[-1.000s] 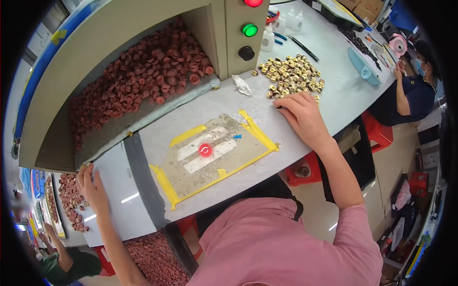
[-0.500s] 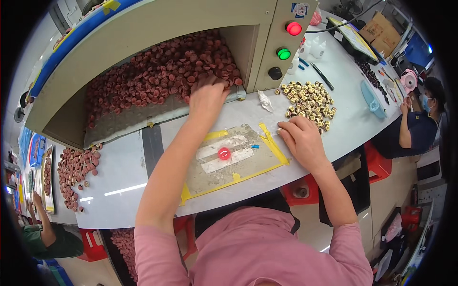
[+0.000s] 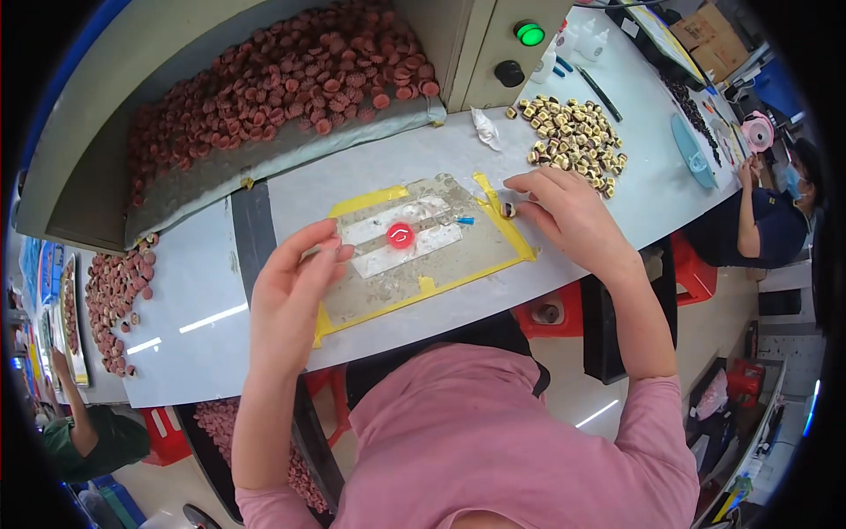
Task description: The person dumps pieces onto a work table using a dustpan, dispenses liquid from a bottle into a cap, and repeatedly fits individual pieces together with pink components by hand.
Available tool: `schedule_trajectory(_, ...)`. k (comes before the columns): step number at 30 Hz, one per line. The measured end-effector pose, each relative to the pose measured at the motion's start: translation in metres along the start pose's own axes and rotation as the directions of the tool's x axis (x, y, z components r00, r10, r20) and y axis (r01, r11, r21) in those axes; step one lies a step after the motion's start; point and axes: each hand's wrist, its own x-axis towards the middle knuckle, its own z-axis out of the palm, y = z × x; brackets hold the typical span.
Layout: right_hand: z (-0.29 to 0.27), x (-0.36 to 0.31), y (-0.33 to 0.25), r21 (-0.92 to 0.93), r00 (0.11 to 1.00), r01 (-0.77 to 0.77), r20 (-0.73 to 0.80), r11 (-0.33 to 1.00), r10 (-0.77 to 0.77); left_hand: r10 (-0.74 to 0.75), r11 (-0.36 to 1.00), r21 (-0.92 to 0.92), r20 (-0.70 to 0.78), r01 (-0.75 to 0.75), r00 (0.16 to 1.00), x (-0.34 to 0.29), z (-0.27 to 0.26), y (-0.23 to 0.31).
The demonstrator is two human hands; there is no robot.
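Note:
My left hand (image 3: 295, 286) hovers over the left edge of a worn work mat (image 3: 441, 273) framed in yellow tape, fingertips drawn together; anything between them is hidden. My right hand (image 3: 573, 216) rests at the mat's right edge and pinches a small gold-and-dark piece (image 3: 508, 210). A red cap (image 3: 401, 234) lies lit on the white strips in the mat's middle, between both hands. A small blue bit (image 3: 464, 220) lies just right of it.
A pile of gold pieces (image 3: 573, 141) lies behind my right hand. A machine bin full of red caps (image 3: 282, 70) stands at the back, with a green button (image 3: 530, 33) and a black knob (image 3: 508, 73). More red caps (image 3: 115, 291) lie far left. Other people work at the right (image 3: 767, 220) and lower left (image 3: 88, 432).
My left hand has come back from the bin of red caps to the mat's left edge. My right hand has lifted a gold piece toward the mat.

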Motion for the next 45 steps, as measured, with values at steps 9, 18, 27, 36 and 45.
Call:
schedule_trajectory(9, 0.012, 0.005, -0.036, 0.201, 0.995, -0.040, 0.093, 0.979, 0.021, 0.042, 0.925, -0.375, -0.054, -0.059, 0.998, -0.020, 0.012, -0.031)
schedule_trajectory(18, 0.024, -0.008, -0.041, 0.339, 0.983, -0.175, 0.113, 0.924, 0.144, 0.103, 0.864, -0.493, -0.023, -0.101, 0.994, -0.026, 0.006, -0.047)
schedule_trajectory(27, 0.024, -0.014, -0.023, 0.242, 0.980, -0.184, -0.036, 0.953, 0.198, 0.108, 0.787, -0.614, 0.044, -0.059, 0.993, -0.025, 0.001, -0.050)
schedule_trajectory(36, 0.019, -0.010, -0.032, 0.142, 0.973, -0.217, -0.049, 0.966, 0.226, 0.029, 0.719, -0.695, 0.021, -0.006, 0.999, -0.025, -0.007, -0.049)
schedule_trajectory(45, 0.011, 0.004, -0.035, 0.063, 0.967, -0.212, 0.156, 0.975, 0.201, 0.030, 0.665, -0.742, 0.148, 0.091, 0.989, -0.024, -0.015, -0.049)
